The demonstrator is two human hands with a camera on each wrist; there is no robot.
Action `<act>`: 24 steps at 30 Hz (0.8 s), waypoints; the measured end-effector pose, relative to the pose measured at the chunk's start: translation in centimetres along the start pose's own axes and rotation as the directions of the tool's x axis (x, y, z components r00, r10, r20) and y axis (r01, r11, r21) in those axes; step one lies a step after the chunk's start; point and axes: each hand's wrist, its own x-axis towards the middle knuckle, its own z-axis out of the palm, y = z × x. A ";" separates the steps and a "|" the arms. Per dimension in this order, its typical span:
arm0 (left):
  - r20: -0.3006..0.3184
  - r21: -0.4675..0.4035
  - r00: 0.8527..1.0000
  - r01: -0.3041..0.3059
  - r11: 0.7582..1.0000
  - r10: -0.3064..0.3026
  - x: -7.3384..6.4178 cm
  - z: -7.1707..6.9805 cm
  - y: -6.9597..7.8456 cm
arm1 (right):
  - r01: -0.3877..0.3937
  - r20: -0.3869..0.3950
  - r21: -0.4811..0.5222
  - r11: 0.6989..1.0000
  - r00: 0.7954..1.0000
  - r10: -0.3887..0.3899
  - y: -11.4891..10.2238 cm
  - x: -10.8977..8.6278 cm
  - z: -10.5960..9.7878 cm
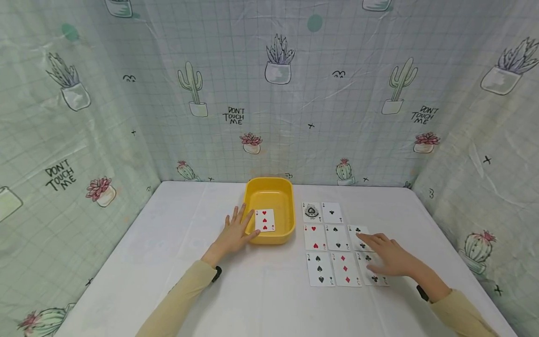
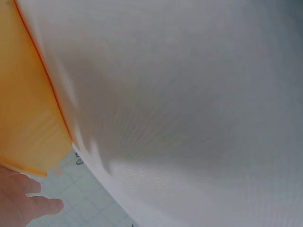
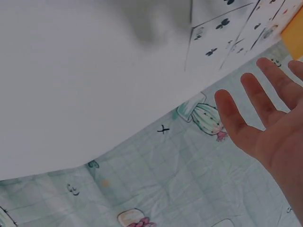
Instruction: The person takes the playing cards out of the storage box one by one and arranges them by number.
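Note:
My left hand (image 1: 233,234) rests with spread fingers at the left rim of a yellow plastic tray (image 1: 271,240). Inside that tray lies a three of hearts (image 1: 265,223), face up. On the right, my right hand (image 1: 391,257) is held over the cards with fingers extended, gripping nothing. It partly covers the two of clubs (image 1: 355,230) and the three of clubs (image 1: 374,281). In the right wrist view its fingers (image 3: 232,111) are apart from the cards. The left wrist view shows the left hand (image 2: 19,201) beside the tray's edge (image 2: 35,127).
Face-up cards lie in rows right of the tray: the ace of spades (image 1: 311,213) and ace of clubs (image 1: 332,213) behind, twos including hearts (image 1: 315,238) in the middle, threes including diamonds (image 1: 345,269) in front. A patterned cloth (image 1: 311,103) encloses the white table (image 1: 168,224).

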 end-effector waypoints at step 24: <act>0.006 0.029 1.000 -0.005 1.000 0.005 0.0 -0.1 -0.1 | 0.086 -0.055 -0.021 0.996 0.995 -0.087 -3.3 9.4 -0.8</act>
